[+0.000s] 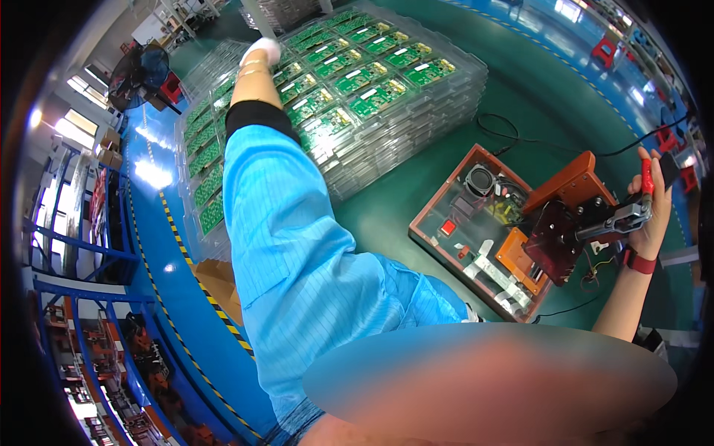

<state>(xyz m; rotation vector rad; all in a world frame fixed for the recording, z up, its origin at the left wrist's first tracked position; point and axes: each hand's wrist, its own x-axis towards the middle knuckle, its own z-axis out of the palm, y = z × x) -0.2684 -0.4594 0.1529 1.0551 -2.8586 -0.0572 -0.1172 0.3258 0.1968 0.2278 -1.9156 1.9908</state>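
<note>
My left arm, in a blue striped sleeve with a black cuff, reaches out to the far side of the stacked clear plastic trays (416,141). My left hand (262,53), partly covered in white, is over the far edge of the green circuit boards (349,78) in those trays; its fingers are hidden. On the right, my right hand (648,201) wraps round the red-gripped lever (646,175) of a toggle clamp. That clamp belongs to an orange test fixture (558,182) with a transparent top, a fan, a red button and an orange nest.
A second tray stack (208,160) with green boards stands to the left. A black cable (550,140) runs across the green table behind the fixture. A black floor fan (139,74) and blue shelving (82,245) stand on the left; red stools (604,52) are at the far right.
</note>
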